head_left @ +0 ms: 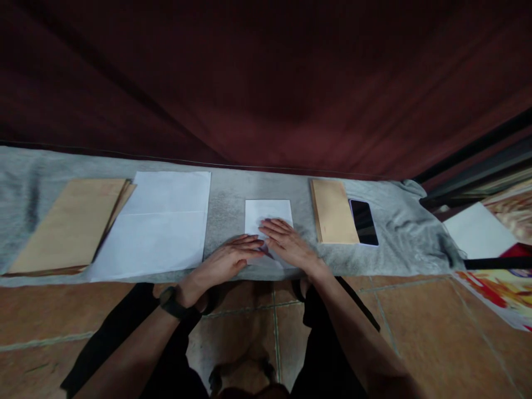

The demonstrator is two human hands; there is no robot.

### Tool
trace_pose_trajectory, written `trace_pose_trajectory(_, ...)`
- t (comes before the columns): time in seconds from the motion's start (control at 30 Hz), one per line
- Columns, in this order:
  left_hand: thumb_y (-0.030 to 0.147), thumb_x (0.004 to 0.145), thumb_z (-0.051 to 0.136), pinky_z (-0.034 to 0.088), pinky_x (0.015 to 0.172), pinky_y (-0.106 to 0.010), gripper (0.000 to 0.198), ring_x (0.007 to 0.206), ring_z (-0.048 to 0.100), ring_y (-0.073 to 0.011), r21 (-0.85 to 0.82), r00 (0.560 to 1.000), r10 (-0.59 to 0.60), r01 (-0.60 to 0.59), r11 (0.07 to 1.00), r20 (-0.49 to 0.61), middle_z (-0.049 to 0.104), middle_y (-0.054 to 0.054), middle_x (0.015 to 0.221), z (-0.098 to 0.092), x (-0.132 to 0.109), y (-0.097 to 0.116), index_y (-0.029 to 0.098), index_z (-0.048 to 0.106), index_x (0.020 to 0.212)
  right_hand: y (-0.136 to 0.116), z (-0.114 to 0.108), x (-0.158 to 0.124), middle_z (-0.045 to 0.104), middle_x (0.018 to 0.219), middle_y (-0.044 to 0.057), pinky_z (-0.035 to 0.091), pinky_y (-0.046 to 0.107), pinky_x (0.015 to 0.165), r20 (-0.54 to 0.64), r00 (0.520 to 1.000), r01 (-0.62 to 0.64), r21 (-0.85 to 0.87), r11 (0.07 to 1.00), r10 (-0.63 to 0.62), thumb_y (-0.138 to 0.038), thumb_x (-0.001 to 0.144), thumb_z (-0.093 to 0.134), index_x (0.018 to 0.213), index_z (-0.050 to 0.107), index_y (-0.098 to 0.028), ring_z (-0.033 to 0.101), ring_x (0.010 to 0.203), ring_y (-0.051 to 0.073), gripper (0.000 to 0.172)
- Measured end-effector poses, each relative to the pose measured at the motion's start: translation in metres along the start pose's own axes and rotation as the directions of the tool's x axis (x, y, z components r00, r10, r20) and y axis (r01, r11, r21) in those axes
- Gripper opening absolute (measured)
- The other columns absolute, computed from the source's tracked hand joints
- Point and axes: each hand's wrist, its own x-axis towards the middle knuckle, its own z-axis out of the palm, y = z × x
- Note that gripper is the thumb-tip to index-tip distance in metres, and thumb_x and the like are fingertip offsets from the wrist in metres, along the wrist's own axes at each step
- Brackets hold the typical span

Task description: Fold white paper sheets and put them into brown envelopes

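Observation:
A folded white sheet of paper [268, 213] lies on the grey cloth-covered surface [226, 199] in front of me. My left hand [226, 259] lies flat with its fingers stretched out, fingertips at the near left edge of the paper. My right hand [288, 243] rests flat on the paper's near part, fingers extended and pressing down. Neither hand grips anything. A dark watch sits on my left wrist.
A stack of white sheets [160, 221] lies to the left, with brown envelopes [70, 224] beyond it. More brown envelopes [332, 211] and a black phone [364, 221] lie to the right. A dark red curtain hangs behind. Colourful prints [499, 282] lie on the tiled floor at right.

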Motion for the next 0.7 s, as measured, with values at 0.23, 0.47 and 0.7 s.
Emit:
trace_pose_trajectory(0.23, 0.008, 0.096, 0.052, 0.035, 0.126, -0.044, 0.045, 0.142, 0.054, -0.0177, -0.086, 0.999, 0.048, -0.049, 0.995, -0.009, 0.064, 0.0, 0.147, 0.0, -0.004, -0.009, 0.03, 0.072, 0.13, 0.011, 0.009, 0.009, 0.034, 0.169, 0.001, 0.02, 0.044, 0.132, 0.0, 0.994, -0.101, -0.31, 0.945, 0.107, -0.04, 0.112, 0.032, 0.157, 0.046, -0.025, 0.027, 0.159, 0.022, 0.05)
trace_pose_trajectory(0.47, 0.018, 0.1, 0.055, 0.037, 0.124, -0.046, 0.036, 0.141, 0.056, -0.0199, -0.191, 1.0, 0.015, -0.017, 0.981, -0.013, 0.068, -0.001, 0.142, -0.004, -0.005, -0.011, 0.032, 0.074, 0.127, 0.034, 0.001, 0.01, 0.033, 0.17, 0.005, 0.022, 0.047, 0.131, -0.119, 0.963, -0.268, -0.336, 0.903, 0.242, -0.036, 0.11, 0.039, 0.159, 0.044, -0.024, 0.031, 0.157, 0.023, 0.05)
trace_pose_trajectory(0.7, 0.039, 0.101, 0.053, 0.054, 0.104, -0.038, 0.034, 0.114, 0.072, -0.023, -0.408, 0.96, -0.249, 0.178, 0.895, -0.13, 0.078, -0.006, 0.123, -0.01, 0.0, -0.003, 0.023, 0.077, 0.12, 0.061, -0.013, 0.002, 0.06, 0.152, 0.007, 0.036, 0.043, 0.126, -0.166, 0.969, -0.183, 0.008, 0.983, 0.182, -0.006, 0.096, 0.041, 0.136, 0.068, -0.022, 0.053, 0.143, 0.018, 0.051)
